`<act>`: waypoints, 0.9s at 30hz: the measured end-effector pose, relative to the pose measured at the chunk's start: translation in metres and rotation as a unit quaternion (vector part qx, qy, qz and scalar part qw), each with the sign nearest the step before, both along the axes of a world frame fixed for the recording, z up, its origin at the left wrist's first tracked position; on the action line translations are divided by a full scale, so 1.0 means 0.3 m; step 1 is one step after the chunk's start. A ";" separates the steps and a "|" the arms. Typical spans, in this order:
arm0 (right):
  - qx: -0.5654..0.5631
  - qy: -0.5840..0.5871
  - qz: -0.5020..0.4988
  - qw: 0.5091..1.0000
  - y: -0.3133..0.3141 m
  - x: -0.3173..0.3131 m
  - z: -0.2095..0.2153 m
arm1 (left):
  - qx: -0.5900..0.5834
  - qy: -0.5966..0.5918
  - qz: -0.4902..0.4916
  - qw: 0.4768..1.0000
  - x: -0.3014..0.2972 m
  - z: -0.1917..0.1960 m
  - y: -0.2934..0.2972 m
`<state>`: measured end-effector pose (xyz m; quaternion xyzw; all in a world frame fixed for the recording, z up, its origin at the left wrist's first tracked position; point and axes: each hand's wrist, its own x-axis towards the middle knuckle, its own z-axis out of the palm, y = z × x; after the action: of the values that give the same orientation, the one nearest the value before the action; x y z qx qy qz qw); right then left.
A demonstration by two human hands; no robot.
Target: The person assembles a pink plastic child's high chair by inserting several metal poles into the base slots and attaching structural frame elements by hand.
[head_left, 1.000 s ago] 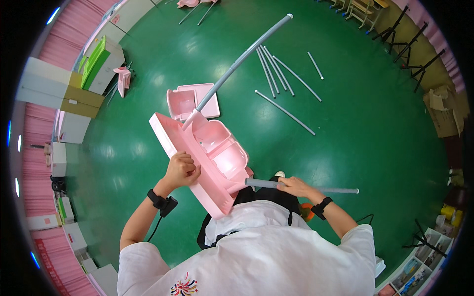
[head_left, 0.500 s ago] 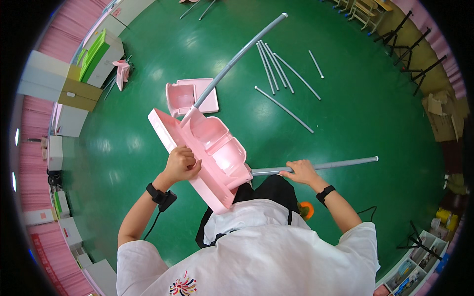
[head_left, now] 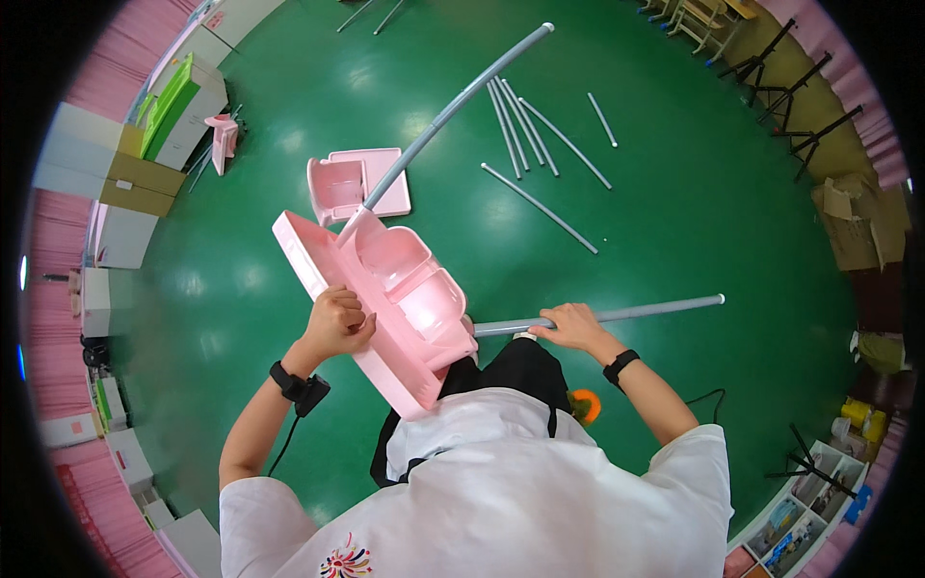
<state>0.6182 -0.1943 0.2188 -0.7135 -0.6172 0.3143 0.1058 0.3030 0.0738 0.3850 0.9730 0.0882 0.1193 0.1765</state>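
A pink plastic shelf piece (head_left: 385, 358) with two rounded bins lies tilted across my lap. My left hand (head_left: 336, 321) is closed on its long raised side, fingers curled over the edge. My right hand (head_left: 572, 328) is wrapped round a grey tube (head_left: 665, 308) with a white end cap; this tube runs from the piece's near corner out to the right. Another grey tube (head_left: 438, 123) stands out from the far corner, reaching away over the floor. How deep either tube sits in the piece is hidden.
On the green floor beyond lies a second pink piece (head_left: 393, 188) with a bin. Several loose grey tubes (head_left: 544, 210) lie farther off. White cabinets (head_left: 132, 234) line the left; black stands (head_left: 805, 82), a cardboard box (head_left: 853, 222) and a divided storage box (head_left: 824, 491) are at right.
The whole scene has shifted slightly left in the picture as my head moved. Both hands keep the same grips, and the pink piece and its tubes hold nearly the same pose.
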 end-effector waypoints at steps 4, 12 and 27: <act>-0.036 -0.010 -0.007 0.999 -0.008 0.002 -0.021 | -0.011 -0.001 -0.017 1.000 0.019 0.011 0.002; -0.029 -0.042 0.017 0.999 0.017 -0.015 0.026 | -0.017 0.000 -0.015 1.000 0.015 0.012 -0.005; -0.011 -0.087 0.084 0.993 0.071 -0.035 0.131 | 0.017 -0.012 0.020 1.000 0.013 0.004 -0.019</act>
<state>0.6078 -0.1730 0.2582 -0.6849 -0.6784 0.2654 0.0169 0.3069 0.0681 0.3861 0.9725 0.1036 0.1359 0.1583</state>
